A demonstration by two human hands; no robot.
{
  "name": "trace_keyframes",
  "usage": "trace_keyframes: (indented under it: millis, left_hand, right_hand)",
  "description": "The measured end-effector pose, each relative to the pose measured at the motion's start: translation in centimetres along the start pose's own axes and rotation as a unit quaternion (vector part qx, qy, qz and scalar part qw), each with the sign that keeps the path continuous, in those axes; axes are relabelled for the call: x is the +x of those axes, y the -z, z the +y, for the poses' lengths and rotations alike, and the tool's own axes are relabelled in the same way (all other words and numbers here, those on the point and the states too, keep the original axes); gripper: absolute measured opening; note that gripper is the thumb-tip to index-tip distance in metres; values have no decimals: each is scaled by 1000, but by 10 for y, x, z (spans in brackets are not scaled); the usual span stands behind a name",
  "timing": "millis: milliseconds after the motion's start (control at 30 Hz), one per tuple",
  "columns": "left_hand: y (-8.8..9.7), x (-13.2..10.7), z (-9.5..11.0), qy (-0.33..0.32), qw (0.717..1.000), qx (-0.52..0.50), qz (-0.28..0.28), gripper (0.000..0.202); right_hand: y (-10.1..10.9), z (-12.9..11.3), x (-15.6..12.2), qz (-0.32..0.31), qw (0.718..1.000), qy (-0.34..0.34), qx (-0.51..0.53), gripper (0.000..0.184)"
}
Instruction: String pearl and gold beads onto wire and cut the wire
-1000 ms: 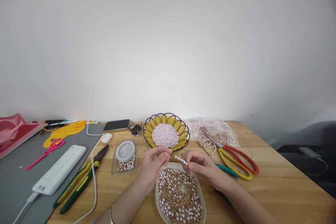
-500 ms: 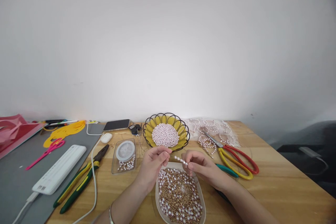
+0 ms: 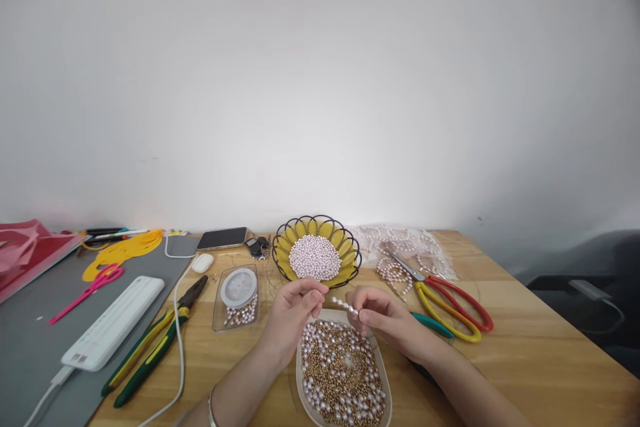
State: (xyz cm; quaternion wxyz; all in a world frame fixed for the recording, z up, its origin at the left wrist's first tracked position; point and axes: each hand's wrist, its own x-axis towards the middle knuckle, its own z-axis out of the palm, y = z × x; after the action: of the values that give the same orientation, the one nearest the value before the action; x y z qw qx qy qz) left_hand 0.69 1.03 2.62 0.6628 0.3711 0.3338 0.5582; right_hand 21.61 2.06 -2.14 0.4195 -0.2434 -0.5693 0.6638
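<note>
My left hand (image 3: 290, 315) and my right hand (image 3: 386, 317) are raised just above a clear tray (image 3: 303, 387) full of gold and pearl beads. Between their pinched fingertips runs a short strand of pearl beads (image 3: 345, 307). The right hand's thumb and forefinger grip the strand's right end. The left hand's fingers are pinched at its left end, on a thread too fine to see. A black wire basket with a yellow liner (image 3: 345, 243) holding pale pearls stands just behind both hands.
Red-and-yellow scissors (image 3: 450, 303) and finished pearl strands (image 3: 395, 271) lie to the right. A clear box with a thread spool (image 3: 239, 288), green-yellow pliers (image 3: 150, 347), a white power strip (image 3: 113, 321), pink scissors (image 3: 87, 290) and a phone (image 3: 221, 238) lie to the left.
</note>
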Motion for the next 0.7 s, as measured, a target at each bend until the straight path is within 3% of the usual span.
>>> trace_keyframes:
  millis: [700]
  left_hand:
    - [-2, -1, 2, 6, 1000, -2, -2, 43]
  right_hand:
    - [0, 1, 0, 0, 1000, 2, 8, 35]
